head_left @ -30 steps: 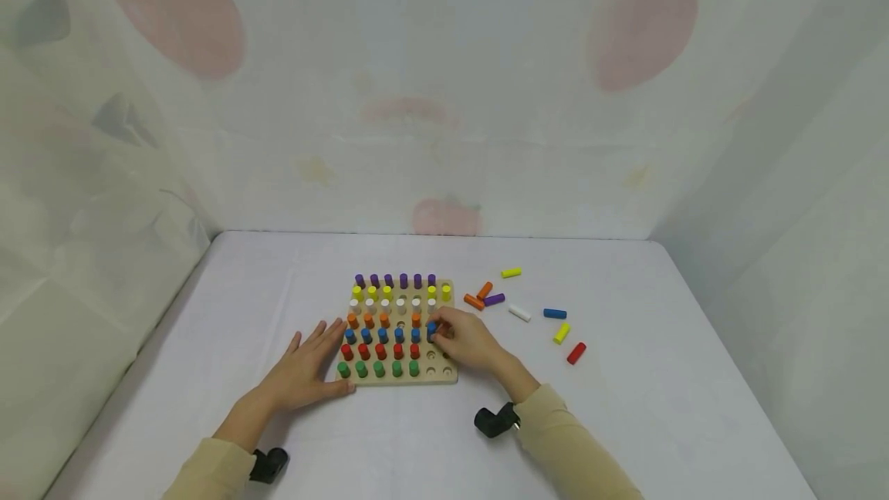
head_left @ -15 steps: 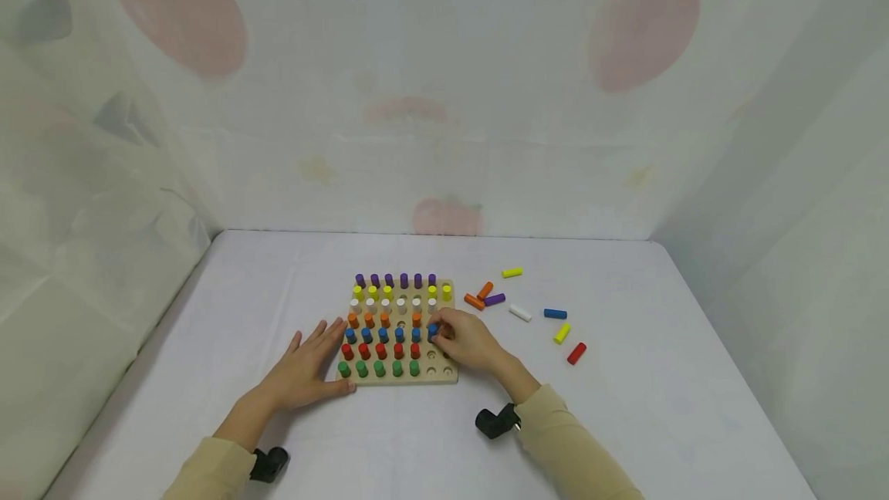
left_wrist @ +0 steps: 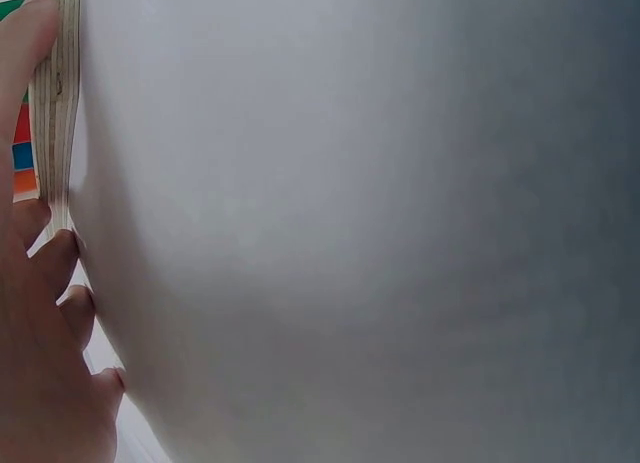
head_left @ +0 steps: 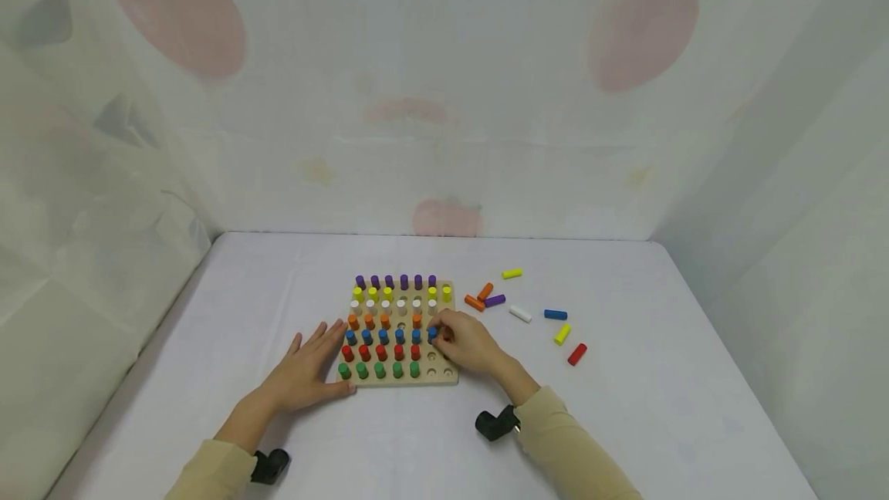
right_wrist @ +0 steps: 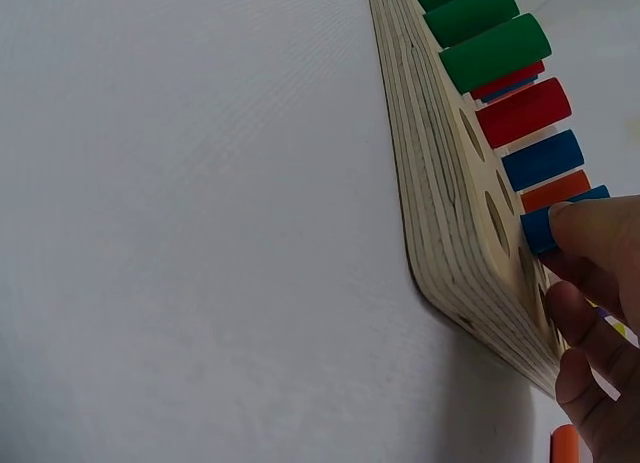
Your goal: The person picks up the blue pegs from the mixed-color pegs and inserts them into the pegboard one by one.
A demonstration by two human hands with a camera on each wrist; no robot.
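A wooden pegboard (head_left: pixel 440 382) lies on the table, with rows of coloured pegs standing in its holes. My right hand (head_left: pixel 467 339) is over the board's right side and pinches a blue peg (right_wrist: pixel 540 229) between thumb and finger. The blue peg stands upright at the right end of the blue row; whether its lower end is fully in the hole cannot be told. My left hand (head_left: pixel 300 373) lies at the board's left side, fingers spread. Its thumb touches the front left corner and its fingertips touch the left edge, as the left wrist view also shows.
Loose pegs lie right of the board: two orange pegs (head_left: pixel 475 302), a purple peg (head_left: pixel 495 300), a white peg (head_left: pixel 520 314), a blue peg (head_left: pixel 556 315), two yellow pegs (head_left: pixel 562 334) and a red peg (head_left: pixel 577 354). A white cloth (head_left: pixel 625 407) covers the table.
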